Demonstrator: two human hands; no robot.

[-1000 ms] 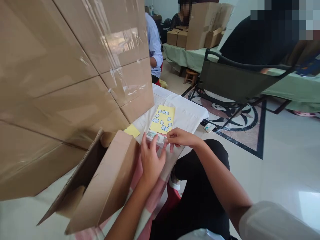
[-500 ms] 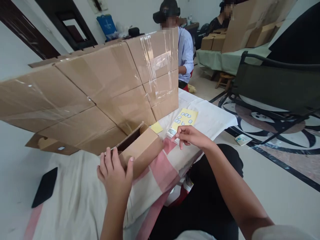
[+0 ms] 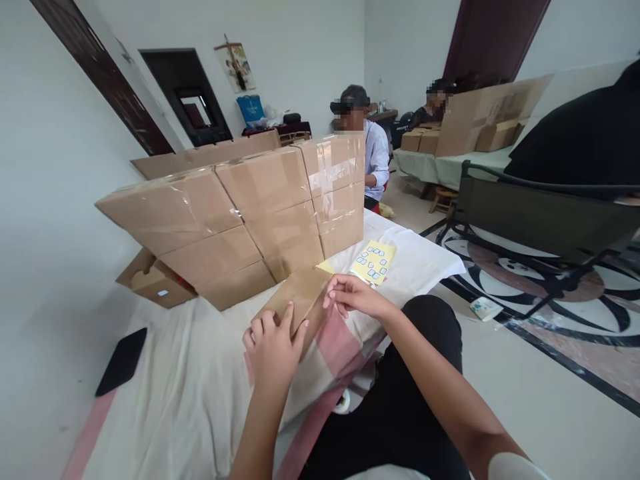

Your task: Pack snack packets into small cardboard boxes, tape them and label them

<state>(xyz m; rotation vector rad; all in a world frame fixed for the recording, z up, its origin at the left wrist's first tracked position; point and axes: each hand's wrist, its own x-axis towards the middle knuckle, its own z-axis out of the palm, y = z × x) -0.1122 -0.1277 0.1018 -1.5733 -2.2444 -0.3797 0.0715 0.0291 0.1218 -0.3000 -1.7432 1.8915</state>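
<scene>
While the left hand [image 3: 273,347] lies spread on the small carton [image 3: 300,300], right hand [image 3: 353,297] fingers press its far edge.

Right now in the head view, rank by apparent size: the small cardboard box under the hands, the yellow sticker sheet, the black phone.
1. small cardboard box
2. black phone, nearer the camera, so unsure
3. yellow sticker sheet, looks close to the phone

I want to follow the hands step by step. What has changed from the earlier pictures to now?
The small box stood open before; now its flap lies shut. The left hand left the little packet, went to the box and now rests on its near end. The right hand let go of the packet, now out of sight, and touches the box's right edge. The sticker sheet and stacked cartons stayed put.
</scene>
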